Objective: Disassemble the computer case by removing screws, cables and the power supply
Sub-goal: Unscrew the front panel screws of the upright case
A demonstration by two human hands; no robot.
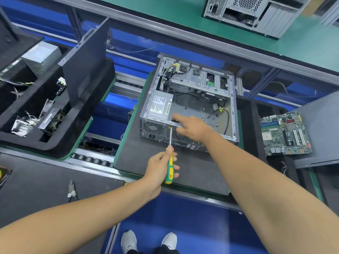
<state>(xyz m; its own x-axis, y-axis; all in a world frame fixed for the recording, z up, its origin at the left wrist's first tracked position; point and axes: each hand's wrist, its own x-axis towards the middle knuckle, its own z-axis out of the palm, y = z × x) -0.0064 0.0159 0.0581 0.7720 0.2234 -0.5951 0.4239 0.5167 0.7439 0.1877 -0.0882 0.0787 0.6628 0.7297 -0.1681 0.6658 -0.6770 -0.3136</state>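
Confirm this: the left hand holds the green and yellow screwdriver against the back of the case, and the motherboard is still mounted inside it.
Wrong on the motherboard: the head view shows it lying outside the case, to its right. The left hand and screwdriver are as stated.

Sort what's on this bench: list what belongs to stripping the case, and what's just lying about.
In the job:
- computer case
- power supply, in the case
- screwdriver, gripped by the left hand
- right hand, on the case's rear edge

Lying about:
- motherboard
- pliers
- side panel
- second case
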